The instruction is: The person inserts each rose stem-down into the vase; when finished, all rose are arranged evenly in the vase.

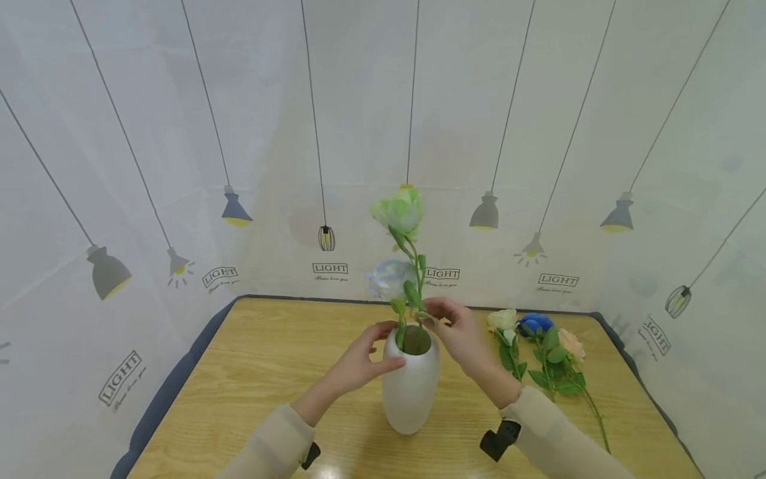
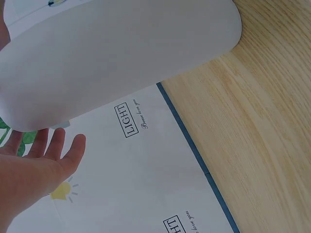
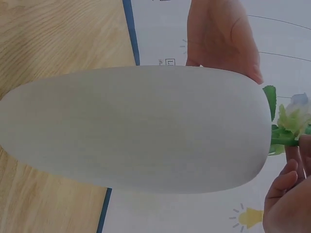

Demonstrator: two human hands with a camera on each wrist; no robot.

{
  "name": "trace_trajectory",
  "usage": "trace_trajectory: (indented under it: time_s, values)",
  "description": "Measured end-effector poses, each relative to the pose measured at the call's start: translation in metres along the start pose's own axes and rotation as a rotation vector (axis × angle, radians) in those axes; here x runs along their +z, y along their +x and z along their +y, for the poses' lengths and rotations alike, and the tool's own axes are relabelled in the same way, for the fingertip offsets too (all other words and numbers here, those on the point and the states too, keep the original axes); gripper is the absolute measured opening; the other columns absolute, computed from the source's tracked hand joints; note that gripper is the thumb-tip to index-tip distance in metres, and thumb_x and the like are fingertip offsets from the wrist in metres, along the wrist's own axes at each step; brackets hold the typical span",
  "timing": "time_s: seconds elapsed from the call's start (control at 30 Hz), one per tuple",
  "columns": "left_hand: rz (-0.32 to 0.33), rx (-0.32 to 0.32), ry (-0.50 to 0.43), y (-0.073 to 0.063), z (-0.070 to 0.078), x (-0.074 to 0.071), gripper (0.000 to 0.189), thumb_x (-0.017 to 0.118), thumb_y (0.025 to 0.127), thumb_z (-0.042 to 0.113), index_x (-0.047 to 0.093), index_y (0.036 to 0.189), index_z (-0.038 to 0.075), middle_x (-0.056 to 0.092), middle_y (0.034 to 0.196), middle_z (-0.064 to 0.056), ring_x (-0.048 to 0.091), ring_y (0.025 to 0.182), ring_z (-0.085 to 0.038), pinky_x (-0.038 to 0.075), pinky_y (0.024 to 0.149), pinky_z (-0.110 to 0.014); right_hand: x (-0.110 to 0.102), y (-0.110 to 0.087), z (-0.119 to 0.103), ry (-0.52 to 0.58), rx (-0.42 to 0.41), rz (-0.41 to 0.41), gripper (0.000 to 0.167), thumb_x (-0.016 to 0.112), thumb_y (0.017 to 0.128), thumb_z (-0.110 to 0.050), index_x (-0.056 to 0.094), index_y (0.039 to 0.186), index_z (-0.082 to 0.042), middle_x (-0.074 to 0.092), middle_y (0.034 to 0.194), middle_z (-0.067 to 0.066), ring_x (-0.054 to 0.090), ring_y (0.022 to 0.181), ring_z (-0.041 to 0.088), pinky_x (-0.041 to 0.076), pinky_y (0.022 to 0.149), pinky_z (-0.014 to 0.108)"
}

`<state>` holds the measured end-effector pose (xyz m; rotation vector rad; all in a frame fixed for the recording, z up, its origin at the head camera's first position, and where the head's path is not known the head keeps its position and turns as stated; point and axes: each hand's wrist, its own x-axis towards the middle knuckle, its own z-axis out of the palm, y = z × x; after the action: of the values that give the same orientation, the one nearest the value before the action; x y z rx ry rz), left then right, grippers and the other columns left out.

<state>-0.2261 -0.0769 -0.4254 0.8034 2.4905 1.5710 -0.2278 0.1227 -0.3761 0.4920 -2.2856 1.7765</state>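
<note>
A white vase (image 1: 409, 399) stands upright on the wooden table. My left hand (image 1: 360, 359) holds it at the rim, thumb on the near side and fingers around the left. Out of its mouth rise a tall pale green rose (image 1: 399, 209) and a lower pale blue rose (image 1: 389, 278), their leafy stems crossing. At the right of the mouth, my right hand (image 1: 459, 336) pinches a green flower stem (image 3: 283, 142) just above the rim. In the right wrist view, the vase covers part of the left hand. Which bloom the pinched stem belongs to, I cannot tell.
To the right on the table (image 1: 269, 372) lie a white rose (image 1: 503, 320), a blue rose (image 1: 535, 324) and a peach rose (image 1: 572, 344) with leafy stems. A pale backdrop (image 1: 359, 133) printed with hanging lamps encloses the table's back and sides.
</note>
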Motion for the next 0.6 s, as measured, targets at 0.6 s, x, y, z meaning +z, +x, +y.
trace_trajectory:
  time_s: [0.6]
  values:
    - [-0.004,-0.010,-0.003,-0.001,0.004,0.000,0.061,0.062,0.081,0.037,0.036,0.132,0.017,0.039,0.129,-0.001,0.037,0.116,-0.019,0.031,0.089,-0.051,0.003,-0.013,0.010,-0.055,0.041,-0.004,0.015,0.061,0.082,-0.003,0.061,0.097,0.001,0.059,0.087,0.007,0.048,0.079,0.017,0.038,0.060,0.026]
